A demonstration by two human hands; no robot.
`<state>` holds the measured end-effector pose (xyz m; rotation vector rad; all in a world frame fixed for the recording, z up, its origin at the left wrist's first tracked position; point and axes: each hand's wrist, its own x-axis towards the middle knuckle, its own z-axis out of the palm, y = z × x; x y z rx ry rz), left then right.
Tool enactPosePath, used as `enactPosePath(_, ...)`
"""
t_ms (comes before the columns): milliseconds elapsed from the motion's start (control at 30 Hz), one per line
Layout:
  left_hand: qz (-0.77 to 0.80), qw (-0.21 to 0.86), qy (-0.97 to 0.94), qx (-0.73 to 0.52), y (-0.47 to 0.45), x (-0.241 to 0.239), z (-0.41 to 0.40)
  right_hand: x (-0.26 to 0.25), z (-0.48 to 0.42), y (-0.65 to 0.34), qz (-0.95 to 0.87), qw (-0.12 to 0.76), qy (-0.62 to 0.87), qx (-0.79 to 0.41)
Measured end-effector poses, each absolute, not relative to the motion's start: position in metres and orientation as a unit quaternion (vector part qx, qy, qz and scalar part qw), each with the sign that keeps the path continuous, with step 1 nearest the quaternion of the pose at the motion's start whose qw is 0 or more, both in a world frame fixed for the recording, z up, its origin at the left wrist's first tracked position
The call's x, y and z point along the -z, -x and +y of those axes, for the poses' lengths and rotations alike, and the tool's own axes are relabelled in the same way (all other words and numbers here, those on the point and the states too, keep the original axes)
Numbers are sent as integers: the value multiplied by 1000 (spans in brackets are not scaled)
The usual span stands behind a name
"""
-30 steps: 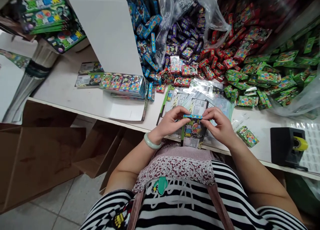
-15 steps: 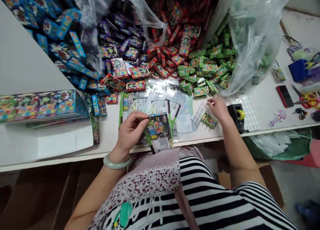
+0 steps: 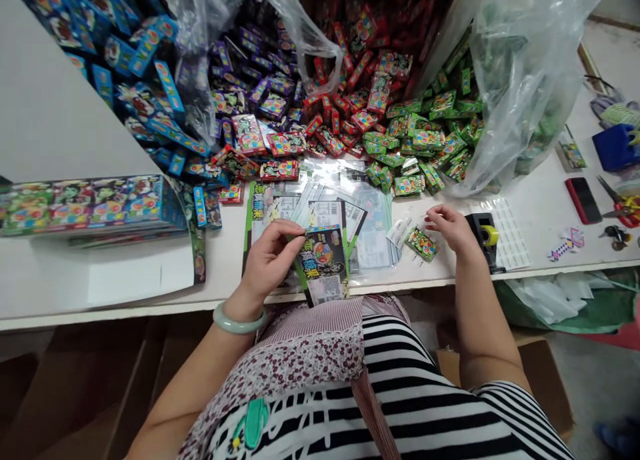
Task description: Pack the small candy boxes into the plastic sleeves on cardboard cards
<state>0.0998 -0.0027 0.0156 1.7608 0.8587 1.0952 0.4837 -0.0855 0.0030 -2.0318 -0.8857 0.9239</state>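
My left hand point(image 3: 273, 257) pinches the upper left corner of a flat black and green printed candy packet point(image 3: 324, 257), tilted at the table edge in front of my apron. Beneath and behind it lies a spread of printed packets and clear plastic sleeves point(image 3: 373, 240). My right hand point(image 3: 454, 230) hovers to the right with its fingertips drawn together; whatever is between them is too small to make out. Just left of those fingers, a small green candy box point(image 3: 421, 244) rests on a pale label strip point(image 3: 399, 232).
Heaps of blue point(image 3: 150, 103), purple point(image 3: 255, 67), red point(image 3: 350, 107) and green point(image 3: 415, 143) candy boxes line the back. At left stands a long display box point(image 3: 100, 210). A tape dispenser point(image 3: 483, 237), a red phone point(image 3: 583, 200) and scissors point(image 3: 623, 203) are at right.
My right hand has drawn back to the right, away from the label strip and the small green box. The left hand keeps its hold on the packet. The whole view has shifted slightly.
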Motion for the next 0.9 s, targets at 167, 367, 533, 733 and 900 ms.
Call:
enactPosePath(167,330,426,-717,-442,-109,-18,-4,-67,-61,-414,-565,403,591,-412)
enactPosePath(367,326,444,-721,-422,-108,-28,-9,-101,-16,-322,-744,257,473,-396)
enactPosePath(533,335,453,-710,-422,-103,-26,-9,-94,-1,-307,-737,158,524,-397)
enactPosePath(733,344,440,-707,-434,-108,-22,-8,-101,3,-301,-722,118,559,-389)
enactPosePath(900,349,439,-688,-461,-116,-22,-8,-98,8,-303,-711,112,572,-393)
